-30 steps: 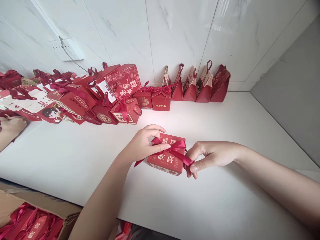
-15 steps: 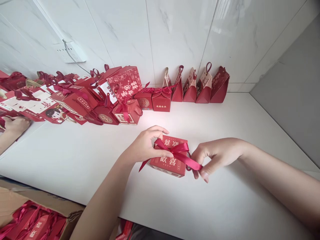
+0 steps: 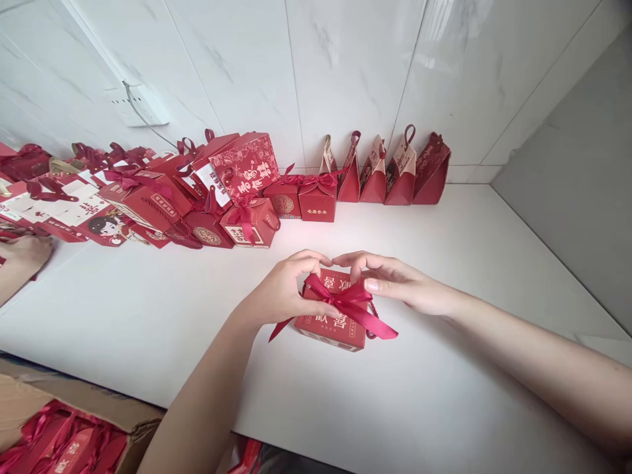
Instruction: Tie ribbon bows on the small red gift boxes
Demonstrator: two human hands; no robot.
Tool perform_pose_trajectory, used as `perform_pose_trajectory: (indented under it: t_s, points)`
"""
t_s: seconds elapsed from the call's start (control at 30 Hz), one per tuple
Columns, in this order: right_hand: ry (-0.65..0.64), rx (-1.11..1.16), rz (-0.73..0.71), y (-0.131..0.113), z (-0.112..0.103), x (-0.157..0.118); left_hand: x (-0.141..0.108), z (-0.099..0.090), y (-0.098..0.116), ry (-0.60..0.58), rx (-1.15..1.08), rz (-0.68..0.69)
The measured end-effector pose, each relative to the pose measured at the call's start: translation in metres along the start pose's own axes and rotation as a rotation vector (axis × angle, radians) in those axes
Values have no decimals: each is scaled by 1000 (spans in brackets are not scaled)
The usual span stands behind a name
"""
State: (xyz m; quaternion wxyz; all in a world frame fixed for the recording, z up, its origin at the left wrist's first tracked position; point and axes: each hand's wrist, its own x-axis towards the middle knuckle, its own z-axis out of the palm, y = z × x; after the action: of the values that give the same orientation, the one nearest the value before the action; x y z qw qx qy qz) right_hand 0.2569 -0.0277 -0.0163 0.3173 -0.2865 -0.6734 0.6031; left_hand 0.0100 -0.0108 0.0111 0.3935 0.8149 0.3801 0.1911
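A red gift box (image 3: 323, 324) with pale characters lies on the white counter in front of me, tied with a shiny crimson ribbon bow (image 3: 353, 304). My left hand (image 3: 291, 283) grips the box from its left side, thumb pressed on the bow near the knot and fingers curled over the far edge. At the box's far right corner, my right hand (image 3: 395, 280) has thumb and bent fingers closed around the bow's right loop. Both ribbon tails hang loose, one to each side. A twisted cord handle (image 3: 372, 322) shows at the box's right end.
Red gift boxes (image 3: 241, 220) crowd the counter's back left. Several peaked boxes (image 3: 397, 181) stand in a row against the tiled wall. Another person's hand (image 3: 29, 253) is at the far left. A cardboard carton (image 3: 141, 421) of ribboned boxes sits lower left. A socket (image 3: 143, 105) is on the wall.
My right hand has let go of the right ribbon tail and moved up and left to the bow's right loop. My left hand stays on the box. The other person's hand shifted slightly left.
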Motion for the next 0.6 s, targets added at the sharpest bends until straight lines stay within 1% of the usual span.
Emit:
perform_pose_trajectory:
  t_s: [0.13, 0.27, 0.4, 0.6]
  points:
    - [-28, -47, -16, 3, -2, 0, 0, -1, 0, -2, 47, 3]
    - [-90, -39, -16, 3, -5, 0, 0, -2, 3, 11, 97, 10]
    - [-97, -20, 13, 3, -5, 1, -3, -3, 4, 48, 165, 10]
    - [-137, 30, 57, 4, -8, 2, -4, -7, -2, 62, 309, 27]
